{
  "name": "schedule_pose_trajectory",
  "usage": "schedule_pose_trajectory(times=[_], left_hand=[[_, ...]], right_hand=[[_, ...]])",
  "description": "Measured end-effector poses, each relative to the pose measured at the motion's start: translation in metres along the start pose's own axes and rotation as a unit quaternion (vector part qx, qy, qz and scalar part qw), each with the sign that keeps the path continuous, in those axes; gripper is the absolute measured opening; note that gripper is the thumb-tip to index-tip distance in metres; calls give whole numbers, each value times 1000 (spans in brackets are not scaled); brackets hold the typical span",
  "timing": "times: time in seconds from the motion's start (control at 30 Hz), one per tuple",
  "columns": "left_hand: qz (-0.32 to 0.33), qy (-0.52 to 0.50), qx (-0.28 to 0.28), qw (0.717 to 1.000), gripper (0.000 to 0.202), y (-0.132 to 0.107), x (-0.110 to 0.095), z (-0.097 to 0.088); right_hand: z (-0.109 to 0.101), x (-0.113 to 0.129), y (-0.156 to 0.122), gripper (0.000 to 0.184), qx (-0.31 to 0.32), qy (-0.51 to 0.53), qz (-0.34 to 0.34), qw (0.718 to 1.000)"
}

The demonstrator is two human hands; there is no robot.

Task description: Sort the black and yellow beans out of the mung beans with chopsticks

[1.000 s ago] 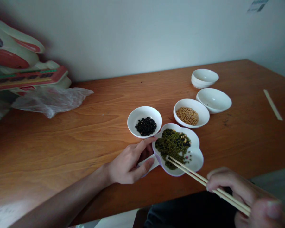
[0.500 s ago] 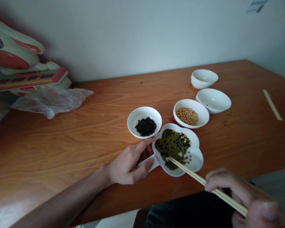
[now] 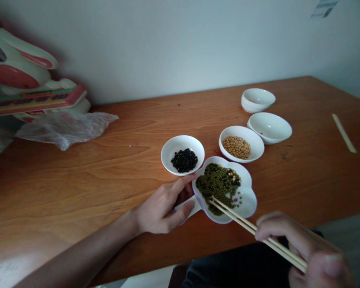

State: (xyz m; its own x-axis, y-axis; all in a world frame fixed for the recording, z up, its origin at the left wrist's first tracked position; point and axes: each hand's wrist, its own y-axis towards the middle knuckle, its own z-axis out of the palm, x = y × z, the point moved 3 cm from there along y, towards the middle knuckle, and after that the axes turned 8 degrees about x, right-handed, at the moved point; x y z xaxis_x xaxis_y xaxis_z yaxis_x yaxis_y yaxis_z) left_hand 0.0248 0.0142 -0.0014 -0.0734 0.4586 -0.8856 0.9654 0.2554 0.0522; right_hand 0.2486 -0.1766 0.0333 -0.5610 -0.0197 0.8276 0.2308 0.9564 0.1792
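Note:
A white flower-shaped dish [image 3: 246,202] near the table's front edge holds a heap of mixed green, black and yellow beans [image 3: 217,182]. My left hand [image 3: 162,208] grips the dish by its left handle, thumb and fingers closed round it. My right hand [image 3: 303,250], low at the right, is closed on a pair of wooden chopsticks [image 3: 252,230]. Their tips are slightly apart and rest in the near side of the bean heap. Just behind the dish stand a white bowl of black beans [image 3: 183,154] and a white bowl of yellow soybeans [image 3: 241,143].
Two more white bowls [image 3: 269,127] [image 3: 258,99] stand further back right. A paper chopstick sleeve [image 3: 344,132] lies at the far right. A crumpled clear plastic bag [image 3: 64,127] and a red-and-white toy [image 3: 27,84] sit at the back left by the wall.
The chopsticks' tips closed together, then parted again within the beans. My right hand has shifted slightly left. My left hand has stayed on the dish.

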Motion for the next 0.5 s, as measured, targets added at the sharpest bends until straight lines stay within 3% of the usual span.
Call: schedule_pose_trajectory(times=[0.5], left_hand=[[4, -1, -6, 1000, 63, 0, -1, 0]], right_hand=[[-5, -5, -6, 80, -19, -12, 4, 1000]])
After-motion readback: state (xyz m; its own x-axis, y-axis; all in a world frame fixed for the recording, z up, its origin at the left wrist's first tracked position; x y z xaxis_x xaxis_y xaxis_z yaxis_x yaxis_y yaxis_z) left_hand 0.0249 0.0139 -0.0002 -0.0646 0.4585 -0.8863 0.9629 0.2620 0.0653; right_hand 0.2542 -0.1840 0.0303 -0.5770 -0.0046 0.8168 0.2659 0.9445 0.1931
